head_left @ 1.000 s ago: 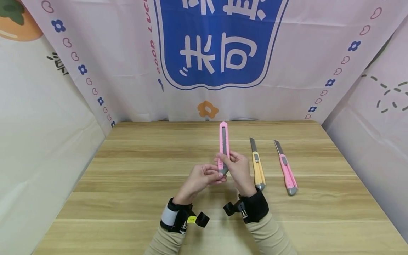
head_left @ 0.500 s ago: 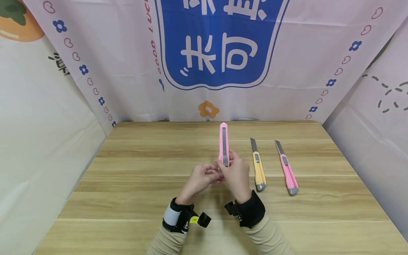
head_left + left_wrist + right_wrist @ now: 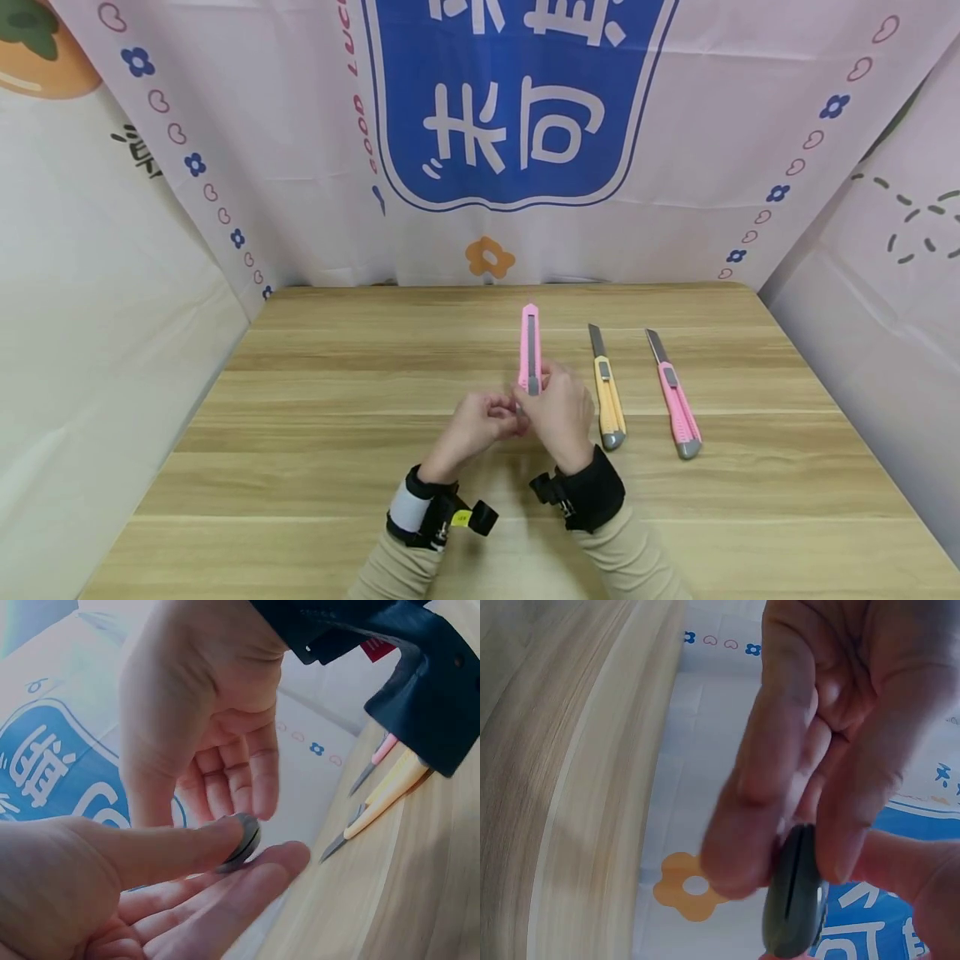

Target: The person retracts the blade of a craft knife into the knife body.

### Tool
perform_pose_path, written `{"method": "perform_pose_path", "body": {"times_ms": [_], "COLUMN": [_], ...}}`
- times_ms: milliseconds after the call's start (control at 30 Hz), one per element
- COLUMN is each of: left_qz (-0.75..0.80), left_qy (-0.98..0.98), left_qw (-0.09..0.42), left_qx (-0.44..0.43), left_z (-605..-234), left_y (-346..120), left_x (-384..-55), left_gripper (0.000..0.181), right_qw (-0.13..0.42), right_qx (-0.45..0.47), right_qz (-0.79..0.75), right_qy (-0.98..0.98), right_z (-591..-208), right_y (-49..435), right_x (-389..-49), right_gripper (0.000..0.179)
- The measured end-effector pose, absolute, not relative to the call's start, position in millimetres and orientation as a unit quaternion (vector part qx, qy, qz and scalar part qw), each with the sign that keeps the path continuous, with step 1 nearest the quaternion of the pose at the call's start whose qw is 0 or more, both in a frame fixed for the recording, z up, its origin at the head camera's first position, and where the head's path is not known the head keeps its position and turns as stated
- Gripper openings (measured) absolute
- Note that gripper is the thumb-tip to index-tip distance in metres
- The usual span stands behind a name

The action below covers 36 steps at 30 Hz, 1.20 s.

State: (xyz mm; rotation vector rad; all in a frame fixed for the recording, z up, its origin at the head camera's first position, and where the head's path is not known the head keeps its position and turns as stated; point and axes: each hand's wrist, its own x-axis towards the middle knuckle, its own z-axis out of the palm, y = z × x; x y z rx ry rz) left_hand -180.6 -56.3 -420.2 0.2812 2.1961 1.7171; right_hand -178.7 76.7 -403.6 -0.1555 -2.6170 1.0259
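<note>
Beneath the hands [image 3: 476, 429] [image 3: 558, 417] spreads a pale wood-grain table [image 3: 300, 467], a soft bright patch of light [image 3: 517, 571] lying on its nearer part. Directly beyond them hangs a creased whitish cloth [image 3: 300, 217] with a white-lettered blue panel [image 3: 513, 71], an orange flower [image 3: 476, 254] below that, and slanting rows of hearts and small blue flowers [image 3: 195, 164]. Pale sheets flank the hands, the left one [image 3: 90, 292] showing an orange fruit [image 3: 71, 71], the right one [image 3: 885, 333] dark dashes [image 3: 903, 201].
</note>
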Motion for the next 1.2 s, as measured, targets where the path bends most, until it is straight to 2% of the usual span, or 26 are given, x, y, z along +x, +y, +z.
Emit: {"method": "perform_pose_path", "body": {"times_ms": [133,400,500,700,1000,1200], "left_qz": [0.585,0.544,0.563,0.592,0.592,0.596], "left_qy": [0.781,0.801,0.789,0.768,0.762,0.758], "left_qw": [0.19,0.22,0.223,0.223,0.232,0.237], "left_qx": [0.112,0.119,0.101,0.098,0.12,0.121], "left_z": [-420,-418,-415,-411,-411,-411], "left_y": [-60,-72,-78,-84,-85,-84], "left_x": [-180,-185,-186,-187,-188,-187], "left_gripper": [0.017,0.037,0.039,0.037,0.036,0.036], "right_qw": [0.119,0.034,0.006,-0.021,-0.08,-0.083], "right_qx": [-0.049,-0.074,-0.095,-0.118,-0.15,-0.155], "right_qz": [0.359,0.343,0.331,0.32,0.287,0.268], "right_qy": [-0.924,-0.936,-0.939,-0.94,-0.943,-0.947], "right_z": [-403,-410,-417,-431,-440,-444], "right_y": [81,92,97,107,110,109], "right_x": [-180,-191,-196,-203,-210,-213], "right_gripper": [0.034,0.03,0.028,0.028,0.041,0.043]}}
